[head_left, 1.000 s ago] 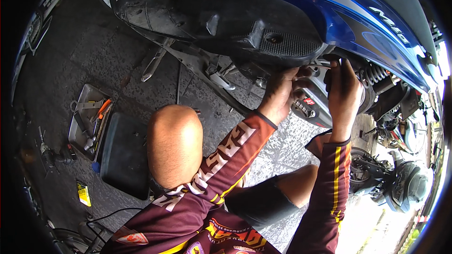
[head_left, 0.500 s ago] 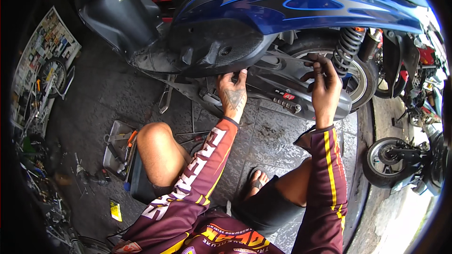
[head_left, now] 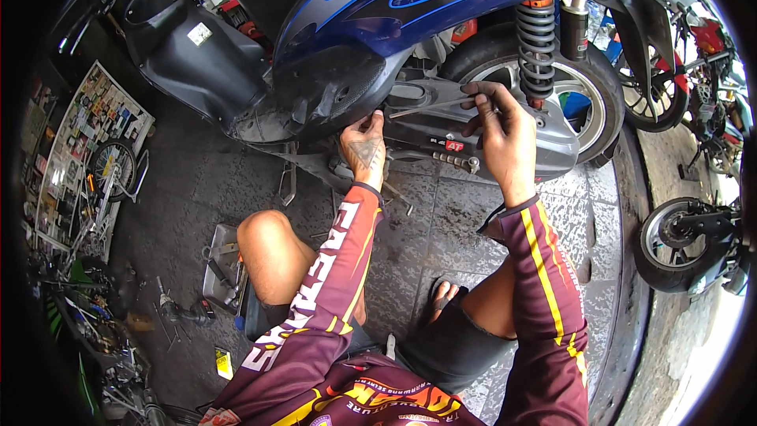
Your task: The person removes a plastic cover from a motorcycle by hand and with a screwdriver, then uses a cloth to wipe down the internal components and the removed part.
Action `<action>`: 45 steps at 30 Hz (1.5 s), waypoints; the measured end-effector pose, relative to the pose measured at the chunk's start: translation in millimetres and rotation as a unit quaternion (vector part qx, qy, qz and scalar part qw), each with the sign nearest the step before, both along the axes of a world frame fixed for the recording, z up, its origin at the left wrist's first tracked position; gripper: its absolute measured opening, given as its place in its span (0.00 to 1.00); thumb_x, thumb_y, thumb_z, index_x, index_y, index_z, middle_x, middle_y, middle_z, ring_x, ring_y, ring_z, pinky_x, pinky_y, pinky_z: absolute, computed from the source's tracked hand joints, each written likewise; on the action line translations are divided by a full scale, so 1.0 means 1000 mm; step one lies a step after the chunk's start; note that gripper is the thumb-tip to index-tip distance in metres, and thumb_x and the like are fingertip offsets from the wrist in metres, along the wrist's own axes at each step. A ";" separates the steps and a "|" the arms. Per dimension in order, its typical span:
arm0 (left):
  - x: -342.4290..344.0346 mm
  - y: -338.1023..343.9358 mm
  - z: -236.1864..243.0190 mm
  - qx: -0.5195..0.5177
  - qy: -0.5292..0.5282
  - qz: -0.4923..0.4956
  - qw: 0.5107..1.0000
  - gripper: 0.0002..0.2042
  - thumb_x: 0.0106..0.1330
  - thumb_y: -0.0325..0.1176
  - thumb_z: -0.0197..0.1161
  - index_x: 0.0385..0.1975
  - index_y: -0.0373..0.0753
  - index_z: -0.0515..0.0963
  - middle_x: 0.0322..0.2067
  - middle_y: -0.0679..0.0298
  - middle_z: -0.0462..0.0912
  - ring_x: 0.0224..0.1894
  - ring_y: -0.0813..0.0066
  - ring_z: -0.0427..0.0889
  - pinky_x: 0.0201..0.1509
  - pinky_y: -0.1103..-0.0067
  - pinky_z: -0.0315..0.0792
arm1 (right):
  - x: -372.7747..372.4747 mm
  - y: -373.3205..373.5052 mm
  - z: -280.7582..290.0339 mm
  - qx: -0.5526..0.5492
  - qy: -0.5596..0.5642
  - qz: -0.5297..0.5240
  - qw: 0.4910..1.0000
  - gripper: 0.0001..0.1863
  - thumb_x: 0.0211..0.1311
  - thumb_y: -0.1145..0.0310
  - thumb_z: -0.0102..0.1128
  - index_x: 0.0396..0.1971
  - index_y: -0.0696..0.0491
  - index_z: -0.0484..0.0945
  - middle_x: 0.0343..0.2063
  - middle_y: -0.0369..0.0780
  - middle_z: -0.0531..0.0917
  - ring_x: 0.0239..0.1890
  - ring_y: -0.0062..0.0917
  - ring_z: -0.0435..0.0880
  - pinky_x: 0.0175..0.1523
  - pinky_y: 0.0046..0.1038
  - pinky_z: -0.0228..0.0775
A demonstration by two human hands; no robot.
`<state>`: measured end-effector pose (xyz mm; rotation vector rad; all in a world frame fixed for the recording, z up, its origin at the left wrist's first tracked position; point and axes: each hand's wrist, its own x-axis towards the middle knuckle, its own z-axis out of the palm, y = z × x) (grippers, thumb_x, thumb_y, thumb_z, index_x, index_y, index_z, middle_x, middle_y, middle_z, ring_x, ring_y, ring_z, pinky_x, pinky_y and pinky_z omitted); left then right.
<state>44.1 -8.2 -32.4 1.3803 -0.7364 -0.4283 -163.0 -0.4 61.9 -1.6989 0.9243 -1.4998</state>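
Observation:
A blue scooter point(head_left: 441, 8) stands across the top of the view, with a black side cover point(head_left: 319, 95) below its blue bodywork. My left hand point(head_left: 364, 150) is closed at the cover's lower rear edge; the thumb shows, while most fingers are hidden behind it. In my right hand point(head_left: 505, 134), pinched between thumb and fingers, is one end of a thin metal rod point(head_left: 432, 106). The rod slants down leftward over the dark engine case point(head_left: 544, 146), its other end close to my left thumb. Whether the rod touches the cover, I cannot tell.
Right of my right hand rise a coil shock absorber point(head_left: 536, 47) and the rear wheel point(head_left: 603, 102). A tool tray point(head_left: 223, 268) lies beside my left knee. Loose parts point(head_left: 169, 308) and a yellow packet point(head_left: 224, 364) are on the floor. Another motorcycle wheel point(head_left: 670, 244) stands at right.
The view has shifted, so the scooter sits further left and more of its front shows. My right hand keeps the rod, which now shows more plainly; my left hand stays at the cover's edge.

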 end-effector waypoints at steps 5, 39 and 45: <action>0.007 -0.008 -0.017 -0.018 -0.089 0.012 0.996 0.13 0.68 0.34 0.62 0.36 0.27 0.81 0.30 0.63 0.84 0.32 0.79 0.76 0.41 0.80 0.70 | -0.006 0.000 0.000 0.019 -0.028 0.007 0.999 0.08 0.69 0.74 0.53 0.42 0.56 0.80 0.26 0.40 0.85 0.20 0.18 0.82 0.27 0.22 0.71; 0.026 0.219 0.102 -0.033 0.204 -0.331 0.921 0.12 0.77 0.38 0.48 0.45 0.35 0.72 0.19 0.76 0.61 0.16 0.91 0.56 0.17 0.89 0.50 | -0.021 -0.022 -0.011 -0.048 0.043 -0.115 0.991 0.12 0.71 0.66 0.52 0.44 0.57 0.81 0.32 0.38 0.83 0.29 0.21 0.80 0.35 0.23 0.70; 0.182 0.263 0.077 0.010 0.091 0.048 0.995 0.15 0.74 0.47 0.52 0.39 0.39 0.74 0.19 0.76 0.61 0.16 0.88 0.56 0.17 0.87 0.51 | -0.097 -0.042 -0.028 0.036 -0.105 -0.107 0.988 0.21 0.74 0.63 0.48 0.58 0.59 0.74 0.51 0.46 0.80 0.51 0.31 0.82 0.54 0.30 0.74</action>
